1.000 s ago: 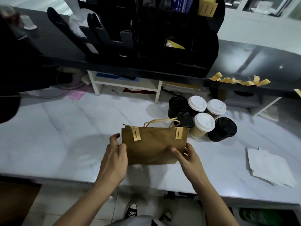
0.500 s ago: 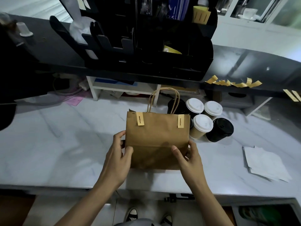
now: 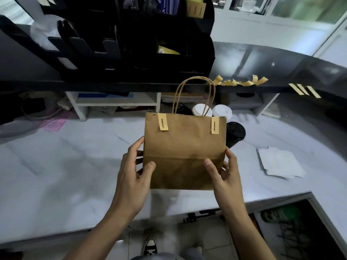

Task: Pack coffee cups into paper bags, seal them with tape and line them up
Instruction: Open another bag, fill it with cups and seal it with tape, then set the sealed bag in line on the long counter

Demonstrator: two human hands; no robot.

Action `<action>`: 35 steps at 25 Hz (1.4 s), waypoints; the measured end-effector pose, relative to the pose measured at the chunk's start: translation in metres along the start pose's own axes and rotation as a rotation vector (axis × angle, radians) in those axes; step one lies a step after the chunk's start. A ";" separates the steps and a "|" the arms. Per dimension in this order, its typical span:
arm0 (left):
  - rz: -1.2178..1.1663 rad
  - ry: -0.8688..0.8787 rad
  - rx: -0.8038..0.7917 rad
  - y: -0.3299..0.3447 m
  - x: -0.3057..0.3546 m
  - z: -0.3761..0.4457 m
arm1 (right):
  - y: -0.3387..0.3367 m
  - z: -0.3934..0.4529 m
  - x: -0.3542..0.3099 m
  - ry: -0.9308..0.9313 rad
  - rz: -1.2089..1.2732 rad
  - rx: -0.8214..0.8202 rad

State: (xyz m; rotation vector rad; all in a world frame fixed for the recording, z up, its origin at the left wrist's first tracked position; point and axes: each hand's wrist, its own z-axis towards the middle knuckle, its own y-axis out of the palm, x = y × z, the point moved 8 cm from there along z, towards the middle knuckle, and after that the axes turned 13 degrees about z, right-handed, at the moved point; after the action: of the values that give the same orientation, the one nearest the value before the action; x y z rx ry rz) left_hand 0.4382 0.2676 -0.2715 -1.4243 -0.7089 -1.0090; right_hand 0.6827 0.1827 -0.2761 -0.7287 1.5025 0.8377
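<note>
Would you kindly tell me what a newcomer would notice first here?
A brown paper bag held upright at centre, the left hand and right hand gripping its lower sides. Two yellow tape strips seal its top. Behind it, white-lidded cups stand on the marble counter.

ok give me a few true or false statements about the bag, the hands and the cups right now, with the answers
1. Both hands hold the paper bag by its lower sides. True: the left hand and the right hand grip opposite edges.
2. The bag's top carries a single tape strip. False: there are two, a left tape strip and a right tape strip.
3. The bag's handles stand upright. True.
4. All cups behind the bag have white lids. False: two white-lidded cups show, and a black-lidded cup stands to the bag's right.
5. Spare tape strips hang from the dark shelf edge. True.
</note>
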 end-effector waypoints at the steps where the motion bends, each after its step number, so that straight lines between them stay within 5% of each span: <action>1: -0.001 0.014 -0.015 0.005 0.004 0.000 | -0.007 -0.002 -0.003 -0.004 0.001 0.022; 15: -0.013 0.146 -0.229 0.110 0.071 -0.020 | -0.129 -0.044 -0.028 -0.095 -0.029 0.266; 35: -0.013 0.338 -0.552 0.314 0.201 -0.162 | -0.381 -0.180 -0.052 -0.111 -0.007 0.680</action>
State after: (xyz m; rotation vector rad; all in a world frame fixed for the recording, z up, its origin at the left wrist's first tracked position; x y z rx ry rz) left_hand 0.7754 0.0418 -0.2464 -1.6525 -0.1918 -1.4865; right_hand 0.9080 -0.1768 -0.2538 -0.1772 1.5491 0.3095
